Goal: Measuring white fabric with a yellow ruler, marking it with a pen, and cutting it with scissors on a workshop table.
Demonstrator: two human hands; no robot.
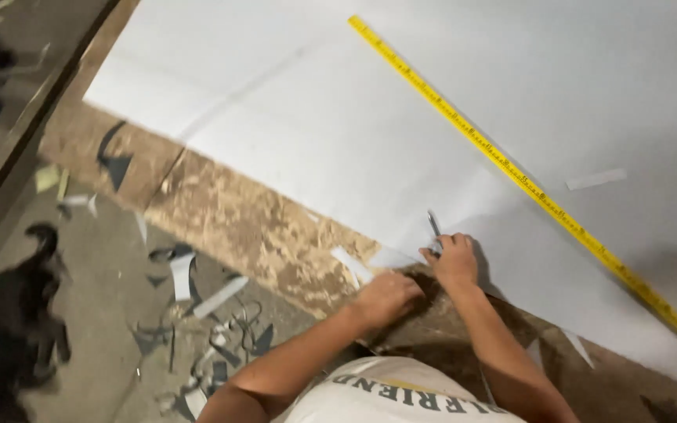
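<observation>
A large white sheet (370, 117) lies flat on a worn brown board (237, 211). My right hand (454, 258) rests on the sheet's near edge and grips a thin dark tool (433, 225), pen or blade, whose tip points away onto the sheet. Just to its left my left hand (385, 298) is curled at the sheet's edge on the board; whether it holds anything I cannot tell. A small white offcut (352, 264) lies left of it. A long yellow ruler (526, 180) runs diagonally across the sheet, to the right of both hands.
Grey and white paper scraps (213, 321) litter the grey floor at lower left. A small white strip (595, 179) lies on the sheet beyond the ruler. A dark blurred shape (5, 329) is at the left edge. The board's edge drops to the floor on the left.
</observation>
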